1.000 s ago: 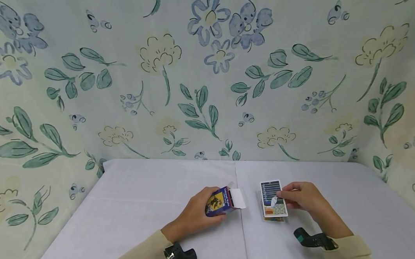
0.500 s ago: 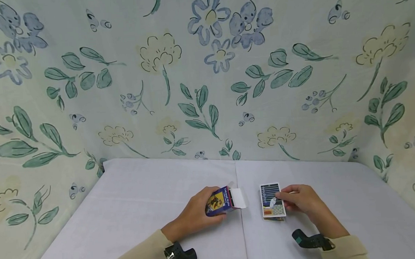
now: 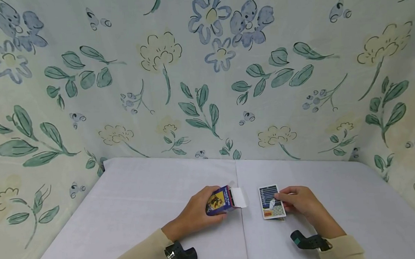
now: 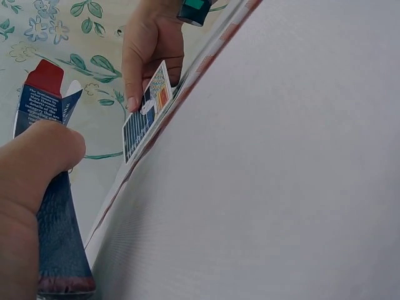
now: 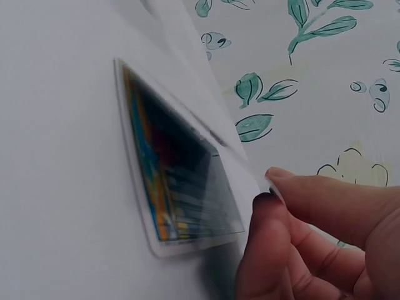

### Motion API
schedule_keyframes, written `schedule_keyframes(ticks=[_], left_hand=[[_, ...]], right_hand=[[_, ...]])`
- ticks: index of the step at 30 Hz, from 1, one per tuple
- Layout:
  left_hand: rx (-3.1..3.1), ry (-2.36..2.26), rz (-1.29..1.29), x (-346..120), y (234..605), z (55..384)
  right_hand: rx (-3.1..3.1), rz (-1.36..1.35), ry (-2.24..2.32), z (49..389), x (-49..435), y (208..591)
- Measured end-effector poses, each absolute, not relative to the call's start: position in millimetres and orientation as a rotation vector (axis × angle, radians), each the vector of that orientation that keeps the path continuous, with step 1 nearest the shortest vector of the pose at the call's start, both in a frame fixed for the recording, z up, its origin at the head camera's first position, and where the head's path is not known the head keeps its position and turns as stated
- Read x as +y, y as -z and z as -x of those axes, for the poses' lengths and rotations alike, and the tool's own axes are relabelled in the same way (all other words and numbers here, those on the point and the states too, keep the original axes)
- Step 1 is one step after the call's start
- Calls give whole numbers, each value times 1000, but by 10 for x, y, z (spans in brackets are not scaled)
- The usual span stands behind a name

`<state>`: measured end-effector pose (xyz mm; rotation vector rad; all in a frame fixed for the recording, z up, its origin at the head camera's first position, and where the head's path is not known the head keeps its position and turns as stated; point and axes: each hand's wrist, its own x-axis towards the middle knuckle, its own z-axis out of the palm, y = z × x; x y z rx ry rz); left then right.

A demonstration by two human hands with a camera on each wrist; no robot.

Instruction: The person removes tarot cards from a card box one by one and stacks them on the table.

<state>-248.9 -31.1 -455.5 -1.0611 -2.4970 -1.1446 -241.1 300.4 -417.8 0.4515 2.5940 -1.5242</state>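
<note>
My left hand grips a blue and yellow card box printed "Universal Waite", its white end flap standing open to the right. In the left wrist view, my thumb presses on the dark blue side of this box. My right hand pinches the right edge of a tarot card between thumb and fingers, its picture side up. Beneath that card lies another picture card on the cloth, mostly covered in the head view. Whether more cards lie under it I cannot tell.
A white cloth with a centre crease covers the table. Behind and at the sides hangs floral fabric. Each wrist wears a black camera mount, such as the left mount.
My right hand has shifted slightly left and nearer with the pinched card, which now covers more of the card below. My left hand and the box stay in place.
</note>
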Motion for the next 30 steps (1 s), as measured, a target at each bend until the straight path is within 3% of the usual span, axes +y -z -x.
schedule_keyframes(ticks=[30], left_hand=[[-2497,1133,1068,-313,4563,2494]], right_hand=[[2817,-429,1238,2392,2931,4206]])
